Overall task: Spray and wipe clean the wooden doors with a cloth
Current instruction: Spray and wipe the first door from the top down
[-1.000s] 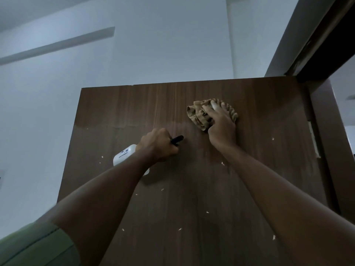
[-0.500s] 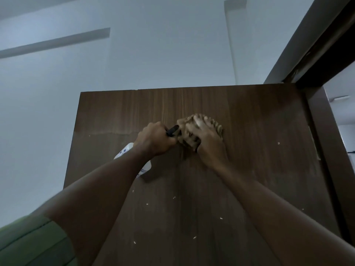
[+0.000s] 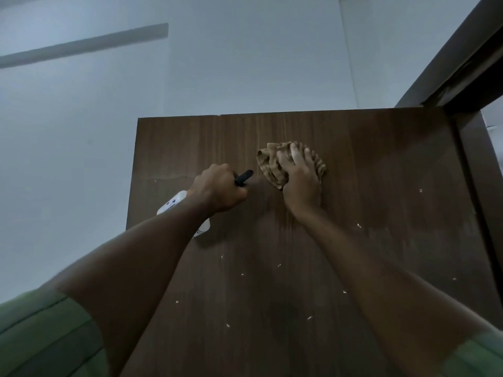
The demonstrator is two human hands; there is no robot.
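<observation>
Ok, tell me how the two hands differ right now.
The left hand is curled in a fist round the spray bottle; the right hand lies flatter, fingers spread over the cloth. The left hand sits lower and nearer the door's left edge, the right hand higher and more central. Both are raised against the door.

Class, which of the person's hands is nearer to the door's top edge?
Right. The right hand presses the cloth just below the door's top edge; the left hand, gripping the spray bottle, sits lower.
</observation>
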